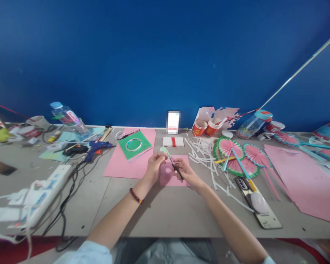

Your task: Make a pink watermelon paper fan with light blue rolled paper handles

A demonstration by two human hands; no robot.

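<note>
My left hand (154, 165) pinches a small pale green paper piece (163, 150) above the table's middle. My right hand (184, 171) is closed around black-handled scissors (175, 167), whose blades point up toward the green piece and touch it. Both hands hover over a small pink paper sheet (168, 176) lying flat on the grey table (165, 212). A dark red bead bracelet (135, 196) circles my left wrist.
A green sheet with a tape ring (133, 144) lies on a larger pink sheet (121, 165) at the left. A blue glue gun (97, 147), power strip (41, 198) and cables sit further left. White paper strips (206, 157), paper fans (236, 154), cups (206, 128), a phone (252, 194) and pink sheets (304, 183) fill the right.
</note>
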